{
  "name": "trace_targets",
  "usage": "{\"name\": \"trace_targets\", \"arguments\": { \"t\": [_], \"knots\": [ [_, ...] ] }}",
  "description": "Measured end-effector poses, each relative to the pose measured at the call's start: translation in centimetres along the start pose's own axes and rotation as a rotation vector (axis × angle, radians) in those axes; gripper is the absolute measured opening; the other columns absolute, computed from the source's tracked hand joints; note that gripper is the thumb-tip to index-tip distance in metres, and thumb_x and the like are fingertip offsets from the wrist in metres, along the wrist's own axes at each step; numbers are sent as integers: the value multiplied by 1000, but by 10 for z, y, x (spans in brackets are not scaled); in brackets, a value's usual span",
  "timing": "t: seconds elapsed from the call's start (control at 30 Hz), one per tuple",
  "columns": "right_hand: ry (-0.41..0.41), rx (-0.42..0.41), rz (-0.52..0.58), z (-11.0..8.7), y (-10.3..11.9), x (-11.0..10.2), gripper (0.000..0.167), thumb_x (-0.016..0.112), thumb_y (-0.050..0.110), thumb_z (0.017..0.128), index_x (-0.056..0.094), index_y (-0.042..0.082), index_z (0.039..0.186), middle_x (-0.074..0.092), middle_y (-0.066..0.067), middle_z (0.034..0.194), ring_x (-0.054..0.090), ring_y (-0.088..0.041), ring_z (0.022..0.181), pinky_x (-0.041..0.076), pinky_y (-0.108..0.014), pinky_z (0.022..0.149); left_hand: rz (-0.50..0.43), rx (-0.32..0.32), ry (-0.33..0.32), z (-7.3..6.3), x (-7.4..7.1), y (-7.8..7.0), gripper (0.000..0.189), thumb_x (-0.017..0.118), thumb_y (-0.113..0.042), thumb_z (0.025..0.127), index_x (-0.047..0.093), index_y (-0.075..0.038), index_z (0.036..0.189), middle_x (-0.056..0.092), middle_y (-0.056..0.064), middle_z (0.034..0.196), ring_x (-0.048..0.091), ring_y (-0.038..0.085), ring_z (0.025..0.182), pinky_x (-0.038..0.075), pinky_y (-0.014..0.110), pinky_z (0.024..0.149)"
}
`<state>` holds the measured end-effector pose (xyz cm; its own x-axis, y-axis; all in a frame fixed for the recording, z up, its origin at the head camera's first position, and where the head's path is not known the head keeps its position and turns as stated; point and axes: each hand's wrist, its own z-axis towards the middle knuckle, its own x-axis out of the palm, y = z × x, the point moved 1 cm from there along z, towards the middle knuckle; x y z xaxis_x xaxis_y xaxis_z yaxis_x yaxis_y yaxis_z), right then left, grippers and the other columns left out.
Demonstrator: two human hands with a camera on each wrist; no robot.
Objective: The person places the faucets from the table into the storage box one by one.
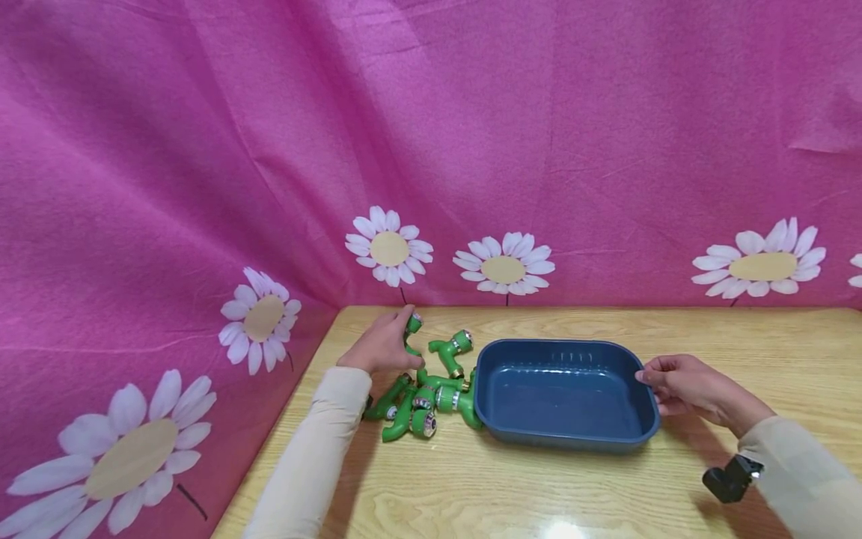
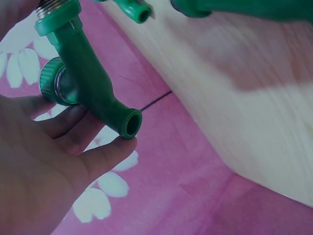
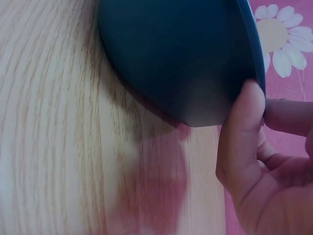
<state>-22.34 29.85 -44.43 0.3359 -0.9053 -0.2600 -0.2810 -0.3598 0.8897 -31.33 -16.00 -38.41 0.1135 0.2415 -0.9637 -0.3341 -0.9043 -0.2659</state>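
Note:
A green plastic tap (image 2: pixel 90 73) is in my left hand (image 1: pixel 384 344), with fingers behind its body and one fingertip at the spout mouth in the left wrist view. In the head view the hand partly hides this tap, above the far-left part of the table. Just right of it lies another green tap (image 1: pixel 453 350), and several more green taps (image 1: pixel 407 419) lie in a heap nearer the front. My right hand (image 1: pixel 690 389) pinches the right rim of a blue rectangular basin (image 1: pixel 566 438). Seen from the right wrist, thumb and fingers clasp the basin's edge (image 3: pixel 195 63).
The light wooden table (image 1: pixel 539 494) stretches to the front and right. A pink cloth (image 1: pixel 471 150) with white daisies hangs along its back and left edges. The basin's left side meets the heap of taps. A black device (image 1: pixel 730 479) sits on the right wrist.

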Motion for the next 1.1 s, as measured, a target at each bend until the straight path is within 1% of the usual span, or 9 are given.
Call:
{"name": "trace_targets", "arguments": {
  "t": [0.23,0.53,0.77,0.93,1.0,1.1],
  "knots": [
    [-7,-5,9,-1,0,0,15,49,15,103,56,4,96,51,6,71,57,-4,68,58,-23,63,-8,42,-3,1,-1,-14,105,83,-38,71,26,-15,156,45,16,150,45,32,138,43,47,113],
    [-11,-3,6,-1,0,0,14,49,15,103,56,4,97,54,6,74,58,-5,69,58,-23,64,-14,76,40,0,0,-34,108,83,-38,74,20,-17,159,38,15,156,40,31,142,41,47,115],
    [-20,9,4,-1,2,-1,15,50,16,103,55,3,98,54,5,75,58,-5,70,58,-23,64,21,146,29,0,-1,-54,105,81,-39,73,22,-20,158,43,14,150,45,29,136,44,45,111],
    [-20,11,-1,-1,2,-2,15,49,15,103,55,2,99,55,4,75,58,-6,70,58,-23,64,38,192,32,0,-1,-66,105,79,-42,73,22,-19,158,43,13,150,45,28,137,44,44,112],
    [-18,8,-2,-1,2,-1,15,49,15,103,56,3,99,55,4,76,58,-6,70,58,-23,64,37,195,42,-1,-1,-70,106,80,-43,74,21,-19,159,42,12,152,44,28,138,44,45,112],
    [-16,7,0,-1,2,0,14,50,15,103,55,3,98,55,5,75,57,-5,69,58,-23,64,28,191,52,-3,-2,-76,106,81,-43,73,21,-21,159,43,11,150,46,27,135,47,47,109]
  ]
}}
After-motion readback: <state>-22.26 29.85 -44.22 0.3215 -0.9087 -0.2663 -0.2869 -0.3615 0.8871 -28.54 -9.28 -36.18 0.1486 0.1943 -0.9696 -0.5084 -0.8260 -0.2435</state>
